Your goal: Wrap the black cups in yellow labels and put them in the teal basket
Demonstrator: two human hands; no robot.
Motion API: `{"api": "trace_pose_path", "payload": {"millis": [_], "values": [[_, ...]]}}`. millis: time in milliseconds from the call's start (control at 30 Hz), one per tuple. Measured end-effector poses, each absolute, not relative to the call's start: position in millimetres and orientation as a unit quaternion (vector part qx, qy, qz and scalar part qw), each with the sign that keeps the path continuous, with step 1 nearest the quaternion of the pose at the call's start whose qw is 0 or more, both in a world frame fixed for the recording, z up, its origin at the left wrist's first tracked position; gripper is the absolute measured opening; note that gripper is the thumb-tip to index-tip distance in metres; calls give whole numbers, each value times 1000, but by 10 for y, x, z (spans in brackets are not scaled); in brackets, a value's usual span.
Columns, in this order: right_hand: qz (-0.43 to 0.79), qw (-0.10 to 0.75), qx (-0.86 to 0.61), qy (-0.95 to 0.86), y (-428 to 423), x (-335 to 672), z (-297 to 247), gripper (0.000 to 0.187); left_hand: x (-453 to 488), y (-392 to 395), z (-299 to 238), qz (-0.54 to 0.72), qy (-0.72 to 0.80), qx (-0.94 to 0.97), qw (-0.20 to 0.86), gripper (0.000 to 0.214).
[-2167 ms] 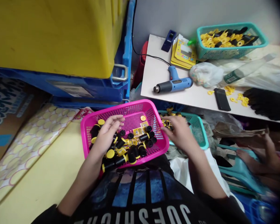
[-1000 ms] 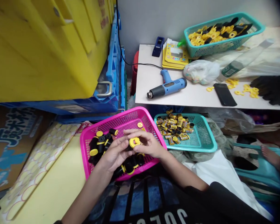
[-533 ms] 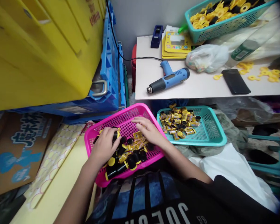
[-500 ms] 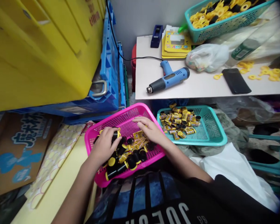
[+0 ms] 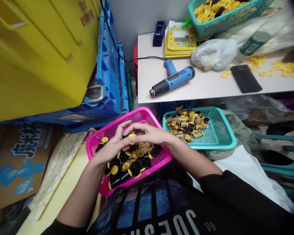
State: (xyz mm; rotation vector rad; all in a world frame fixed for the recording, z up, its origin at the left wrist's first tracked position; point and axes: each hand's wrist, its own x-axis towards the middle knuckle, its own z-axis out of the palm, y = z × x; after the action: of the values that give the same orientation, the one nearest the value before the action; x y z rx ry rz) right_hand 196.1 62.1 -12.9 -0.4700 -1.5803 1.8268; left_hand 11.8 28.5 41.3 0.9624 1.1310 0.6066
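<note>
Head cam: left grip and right grip both pinching yellow cap
Yellow cap: face-up, long axis hidden tbh
Under grips: cluttered pink basket

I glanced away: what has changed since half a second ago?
The left hand has moved rightward and the right hand leftward; they now meet around a yellow-topped piece over the pink basket. The blue heat gun and lower teal basket stayed put.

The area is a small-parts workshop. A corded heat gun lies on a white bench. A pink basket and two teal baskets hold many loose black and yellow parts. Stacked plastic crates and a printed carton occupy the left side.
</note>
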Motion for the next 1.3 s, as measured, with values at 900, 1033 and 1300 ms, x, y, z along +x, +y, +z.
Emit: {"api": "trace_pose_path", "payload": {"millis": [900, 1033, 1300], "values": [[488, 428, -263, -714, 457, 2160, -118, 32, 334, 392, 366, 190, 516, 497, 671, 74], [448, 508, -407, -613, 391, 2352, -173, 25, 365, 514, -52, 138, 513, 656, 536, 51], [563, 539, -494, -386, 212, 2678, -479, 25, 362, 635, -765, -26, 471, 821, 323, 13]]}}
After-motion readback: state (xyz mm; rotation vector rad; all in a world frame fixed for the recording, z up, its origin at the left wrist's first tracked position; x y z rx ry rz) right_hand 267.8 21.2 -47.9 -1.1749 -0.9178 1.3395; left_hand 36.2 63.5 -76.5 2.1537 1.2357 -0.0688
